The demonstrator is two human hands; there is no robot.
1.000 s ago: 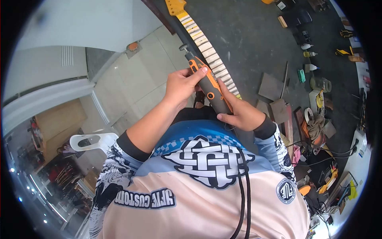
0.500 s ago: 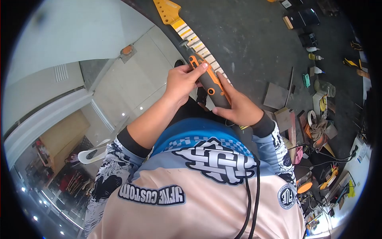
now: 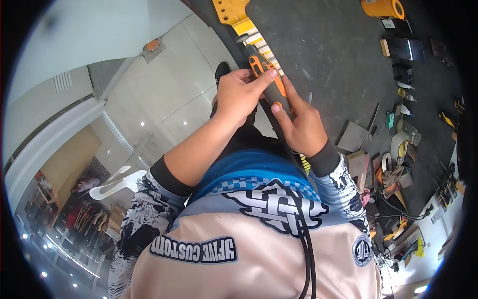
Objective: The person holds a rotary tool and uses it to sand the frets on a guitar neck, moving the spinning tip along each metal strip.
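Observation:
Both hands hold an orange and grey rotary tool (image 3: 273,91) in front of the body. My left hand (image 3: 239,94) pinches its upper part, with the thumb on the casing. Lower down, my right hand (image 3: 307,126) grips the body, its thumb near the bottom and its fingers along the right side. A small round disc tip (image 3: 242,38) points away from the body. Beside and partly under the tool lies a guitar neck (image 3: 255,39) with strips across its fretboard, its yellow headstock (image 3: 230,11) at the top edge of the view.
The neck lies on a dark table (image 3: 328,55). An orange roll (image 3: 382,8), a phone-like black item (image 3: 406,49), small bottles (image 3: 406,94) and a flat grey plate (image 3: 353,136) are on the right. A white chair (image 3: 119,184) stands at the left.
The view has shifted, so the neck and table items appear moved right. The tool is still held, and my right thumb has moved up onto its casing. More of the orange roll shows.

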